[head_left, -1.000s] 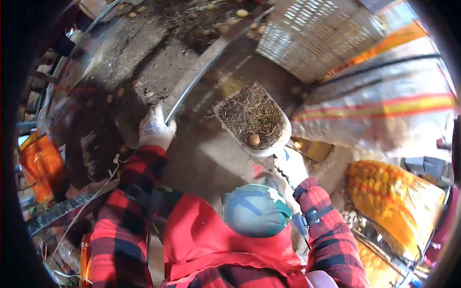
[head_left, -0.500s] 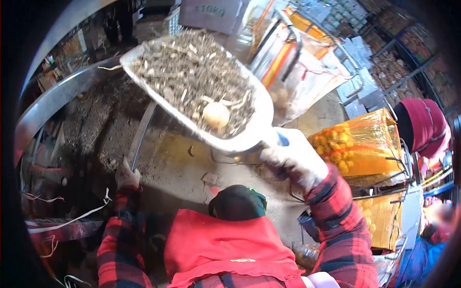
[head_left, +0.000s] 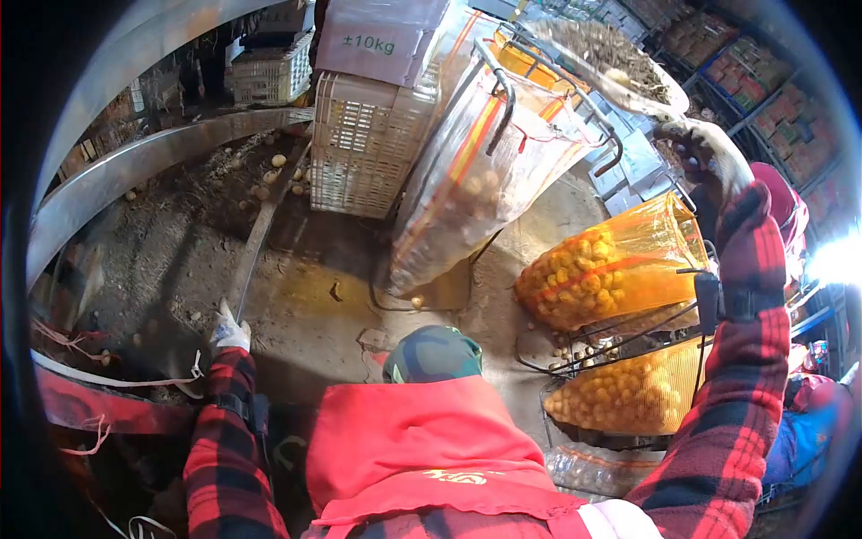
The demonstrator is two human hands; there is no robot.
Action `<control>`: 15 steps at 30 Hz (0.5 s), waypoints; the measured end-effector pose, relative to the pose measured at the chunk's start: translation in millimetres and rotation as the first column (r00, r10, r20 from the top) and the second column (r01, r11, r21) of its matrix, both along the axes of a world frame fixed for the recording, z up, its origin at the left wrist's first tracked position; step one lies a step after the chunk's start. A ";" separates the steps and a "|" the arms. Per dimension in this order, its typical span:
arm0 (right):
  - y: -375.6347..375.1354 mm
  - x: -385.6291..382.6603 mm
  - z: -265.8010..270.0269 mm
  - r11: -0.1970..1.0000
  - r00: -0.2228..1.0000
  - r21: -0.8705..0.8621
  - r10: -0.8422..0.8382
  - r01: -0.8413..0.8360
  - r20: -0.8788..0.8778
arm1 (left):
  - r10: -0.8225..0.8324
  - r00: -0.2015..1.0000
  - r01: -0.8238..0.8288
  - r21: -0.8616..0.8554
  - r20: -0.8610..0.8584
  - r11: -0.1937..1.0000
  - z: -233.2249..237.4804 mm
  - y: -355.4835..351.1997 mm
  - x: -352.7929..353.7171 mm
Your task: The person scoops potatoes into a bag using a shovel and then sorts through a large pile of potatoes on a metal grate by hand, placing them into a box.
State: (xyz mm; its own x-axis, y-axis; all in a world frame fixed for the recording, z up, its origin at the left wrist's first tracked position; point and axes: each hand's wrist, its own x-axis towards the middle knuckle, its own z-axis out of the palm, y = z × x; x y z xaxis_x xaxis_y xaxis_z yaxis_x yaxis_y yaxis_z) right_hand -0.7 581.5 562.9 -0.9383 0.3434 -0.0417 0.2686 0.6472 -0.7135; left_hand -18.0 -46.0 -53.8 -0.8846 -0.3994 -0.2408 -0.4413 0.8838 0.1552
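My right hand [head_left: 711,154], gloved, is closed round the handle of a white scoop [head_left: 670,104] at the upper right. Dark dirt with root bits [head_left: 584,43] fills the scoop, and a pale round bulb [head_left: 618,77] lies on top. At lower left my left hand [head_left: 231,326], also gloved, is closed on the near end of a narrow metal rail [head_left: 260,235]. Left of this rail is a dirt-strewn bed [head_left: 162,260] with several small round bulbs [head_left: 269,177] toward its far end. Beside the scoop, the tall clear bag [head_left: 467,180] hangs on a metal frame.
White crates [head_left: 359,148] stand beyond the rail, topped by a box [head_left: 382,40]. Orange mesh bags [head_left: 575,278] of round yellowish bulbs lean in frames at right. Behind my right arm is another person's red head covering [head_left: 779,193]. A curved metal rim [head_left: 135,157] borders the bed.
My right hand has carried the filled scoop from over the bed and floor to the upper right, near the bag frames. My left hand stays at the rail, while the view has shifted.
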 end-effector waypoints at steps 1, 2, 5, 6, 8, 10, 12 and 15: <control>-0.6 -9.5 7.9 0.979 0.996 0.189 -0.082 0.076 0.027 | -0.006 1.000 0.006 -0.003 -0.010 1.000 -5.4 -0.3 -0.5; 0.0 -24.4 13.0 0.894 0.996 0.449 -0.038 0.000 0.075 | -0.011 1.000 0.011 -0.007 -0.021 1.000 -12.8 -3.8 -2.2; -11.2 -85.7 8.9 0.545 0.972 0.824 -0.062 -0.158 0.228 | 0.008 0.998 -0.005 0.049 -0.063 0.999 -14.8 -3.3 -1.0; -18.9 -108.5 0.0 0.356 0.967 0.909 -0.053 -0.214 0.249 | 0.020 0.997 -0.014 0.079 -0.077 0.997 -14.1 -2.7 0.2; -54.3 -126.1 -14.8 -0.039 0.980 0.979 -0.024 -0.200 0.199 | 0.011 0.994 -0.006 0.047 -0.107 0.999 -23.5 -3.6 -2.4; -88.4 -115.8 -17.5 -0.310 0.987 0.946 0.098 -0.092 0.128 | -0.010 0.994 0.014 0.035 -0.109 0.999 -26.6 -6.3 0.7; -83.7 -124.4 -9.5 -0.376 0.992 0.924 0.073 -0.070 0.105 | -0.037 0.995 0.042 0.045 -0.095 0.998 -16.9 -7.5 0.4; -38.1 -99.0 19.6 -0.255 0.910 0.958 0.415 0.133 -0.016 | -0.025 0.996 0.025 0.003 -0.083 1.000 -20.6 -6.9 -1.6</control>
State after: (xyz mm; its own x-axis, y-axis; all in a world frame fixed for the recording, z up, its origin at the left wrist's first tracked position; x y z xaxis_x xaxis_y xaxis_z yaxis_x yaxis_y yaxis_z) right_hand -99.7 543.3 582.5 -0.8244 -0.4402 0.3558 0.0497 0.5698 0.8203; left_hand -19.5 -52.9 -74.4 -0.9114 -0.3758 -0.1677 -0.4042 0.8939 0.1940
